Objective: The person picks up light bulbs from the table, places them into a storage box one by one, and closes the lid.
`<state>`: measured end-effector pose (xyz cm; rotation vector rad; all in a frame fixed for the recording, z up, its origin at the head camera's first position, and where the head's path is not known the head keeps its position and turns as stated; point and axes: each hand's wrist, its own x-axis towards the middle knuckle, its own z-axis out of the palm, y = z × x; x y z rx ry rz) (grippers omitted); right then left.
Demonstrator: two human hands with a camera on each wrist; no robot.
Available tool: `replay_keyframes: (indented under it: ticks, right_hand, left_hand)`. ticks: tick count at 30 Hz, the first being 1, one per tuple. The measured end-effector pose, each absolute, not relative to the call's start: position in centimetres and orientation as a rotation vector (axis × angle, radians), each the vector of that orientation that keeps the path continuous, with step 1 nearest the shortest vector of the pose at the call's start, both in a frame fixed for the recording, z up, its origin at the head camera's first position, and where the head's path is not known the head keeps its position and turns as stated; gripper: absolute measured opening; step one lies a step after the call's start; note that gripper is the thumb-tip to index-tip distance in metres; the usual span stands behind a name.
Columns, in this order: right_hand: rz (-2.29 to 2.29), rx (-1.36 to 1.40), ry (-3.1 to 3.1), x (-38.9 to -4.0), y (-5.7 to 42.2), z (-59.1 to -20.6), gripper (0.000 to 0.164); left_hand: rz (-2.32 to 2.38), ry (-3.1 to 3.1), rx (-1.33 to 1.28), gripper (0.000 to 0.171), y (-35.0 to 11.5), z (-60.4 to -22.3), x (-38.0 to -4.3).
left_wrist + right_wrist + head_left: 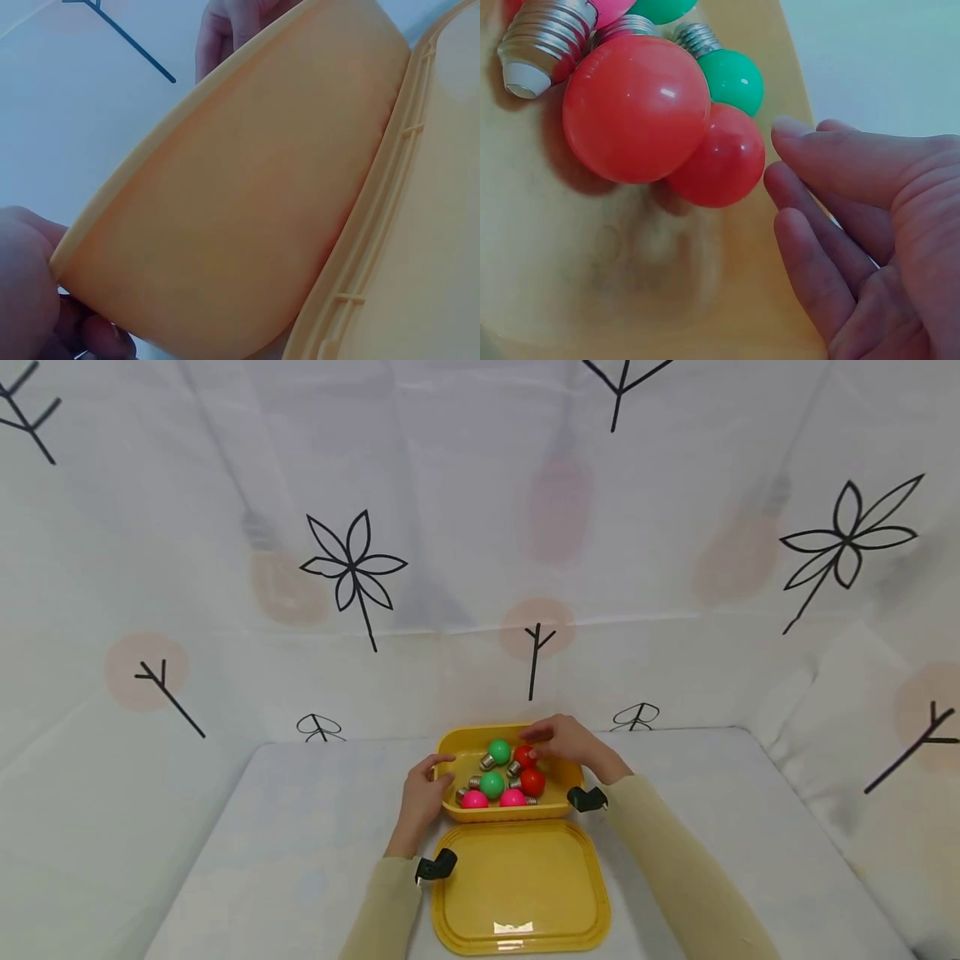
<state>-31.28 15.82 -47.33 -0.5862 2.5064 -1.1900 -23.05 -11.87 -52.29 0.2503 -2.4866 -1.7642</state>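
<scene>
A yellow plastic box [506, 814] holds several small round light bulbs with silver screw bases. Two are green, like the green bulb [491, 785]; two are pink, like the pink bulb [513, 797]; two are red. My left hand [422, 793] grips the box's left rim, its thumb over the edge and fingers curled beneath in the left wrist view. Over the box's far right part, my right hand [568, 746] has its fingers loosely extended. Its fingertips sit right beside a red bulb [724, 161] in the right wrist view, with nothing held. Another red bulb [634, 109] lies closer to that camera.
A flat yellow lid [521, 885] with a raised rim lies directly in front of the box, on a white-covered table [300, 852]. Behind stands a white cloth backdrop [465, 577] with black plant drawings. Each wrist carries a small black camera mount.
</scene>
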Motion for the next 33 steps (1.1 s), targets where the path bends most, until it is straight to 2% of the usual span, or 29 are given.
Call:
replay_keyframes:
  ticks: [23, 33]
  right_hand:
    - [-1.373, -0.596, 2.569, -29.8, 16.0, -47.3, 0.032]
    - [-1.451, -0.554, 2.604, -27.6, 17.0, -47.6, 0.030]
  left_hand:
    - [-1.580, -2.488, 0.256, 0.026, -13.2, -52.0, -22.4]
    - [-1.509, -2.528, 0.212, 0.026, -14.6, -50.9, -21.4]
